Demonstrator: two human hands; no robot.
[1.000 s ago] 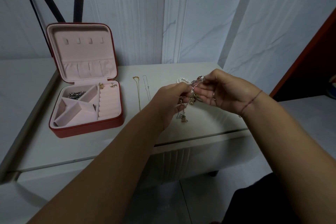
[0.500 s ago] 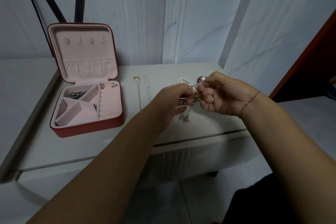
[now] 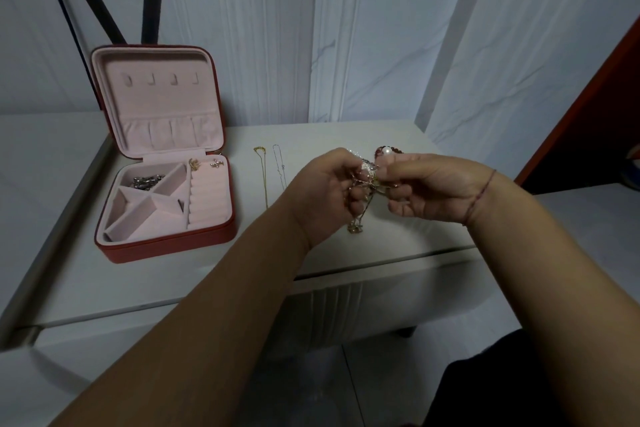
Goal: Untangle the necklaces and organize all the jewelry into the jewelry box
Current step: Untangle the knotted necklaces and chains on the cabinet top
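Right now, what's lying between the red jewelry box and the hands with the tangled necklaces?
In the head view, two thin chains lie on the table: a gold chain nearer the jewelry box, a silver chain nearer the left hand.

Smooth red leather-look shell with a faint sheen on the jewelry box point(image 3: 166, 248); matt pink velvety lining point(image 3: 207, 198) inside. Shiny silver-toned metal pieces point(image 3: 147, 181) in one compartment. Fine gold-coloured metal chain point(image 3: 264, 180) and thinner silvery chain point(image 3: 278, 163) on the matt, smooth off-white tabletop point(image 3: 173, 281). Mixed gold and silver metal links in the tangled necklaces point(image 3: 367, 180), with a glossy white pearl-like bead point(image 3: 386, 151) and dark red beads point(image 3: 378, 151). Thin red thread cord point(image 3: 483, 194) round the right wrist. Smooth marble-patterned wall panels point(image 3: 381, 28) behind.
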